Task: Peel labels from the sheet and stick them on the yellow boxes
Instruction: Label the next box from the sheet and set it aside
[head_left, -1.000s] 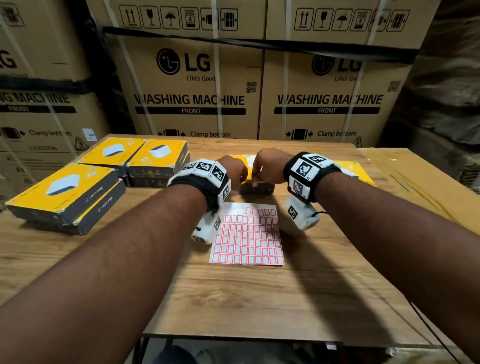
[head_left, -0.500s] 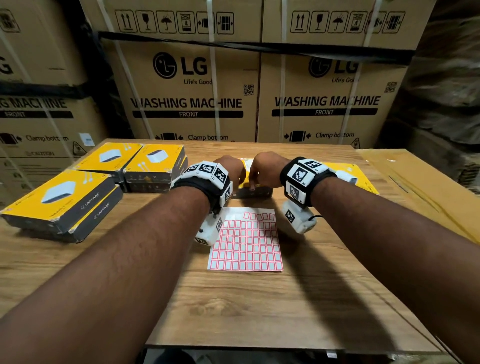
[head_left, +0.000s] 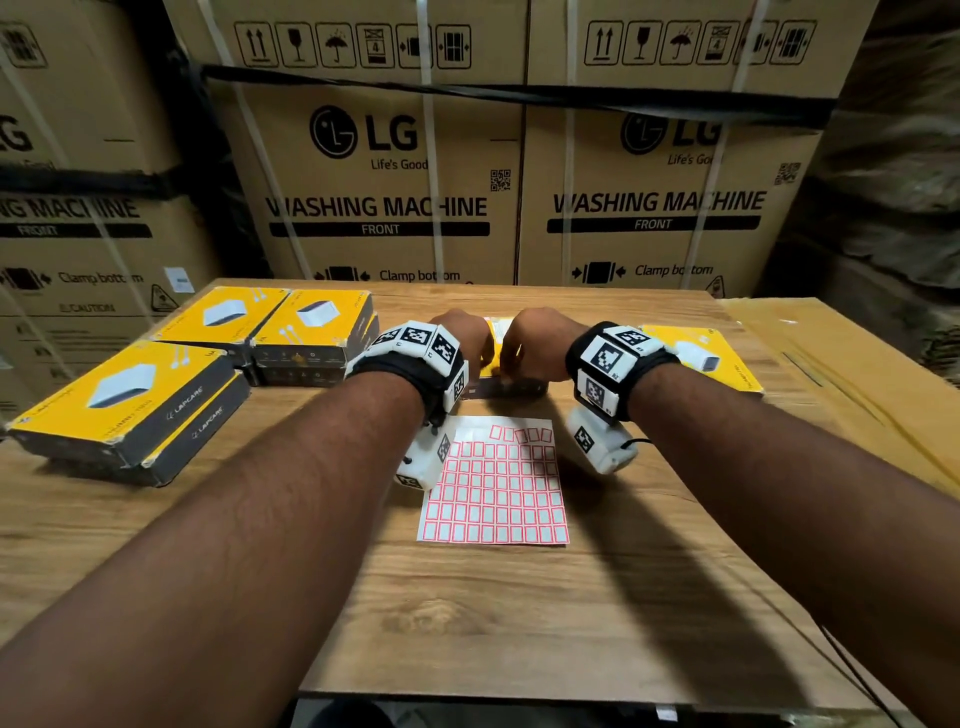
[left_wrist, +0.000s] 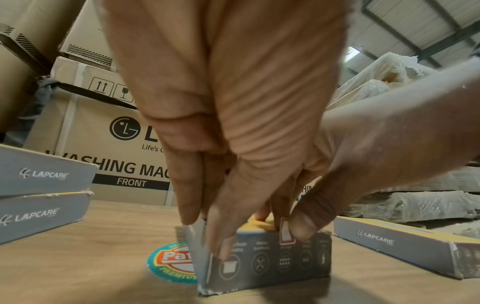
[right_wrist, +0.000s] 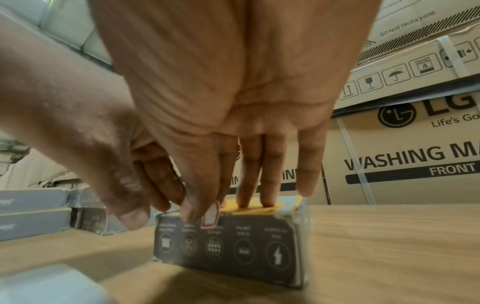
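We find the sticking step in hand. Our left hand (head_left: 465, 332) grips the corner of the yellow box (right_wrist: 233, 246), just beyond the sheet (head_left: 493, 499); our right hand (head_left: 537, 338) pinches a label (right_wrist: 209, 219) at its front top edge. Next, we judge: press it flat, release.

Behind the table (head_left: 467, 623), the big brown cartons (head_left: 379, 171) carry "LG", "Life's Good", "WASHING MACHINE", "FRONT" and "Clamp bottom". The carton at your far left (head_left: 78, 260) also shows "CAUTION". One of the handling signs along the top has the number 4. An upper carton (right_wrist: 407, 24) says "DO NOT TRUCK HERE". The grey sides of the yellow boxes (head_left: 182, 410) read "LAPCARE". A round sticker (left_wrist: 168, 261) on the table shows "Pat" and "PREMIU". On the middle box (right_wrist: 233, 246) the words over the icons are too blurred to read. The red-framed label (right_wrist: 210, 218) is blank.
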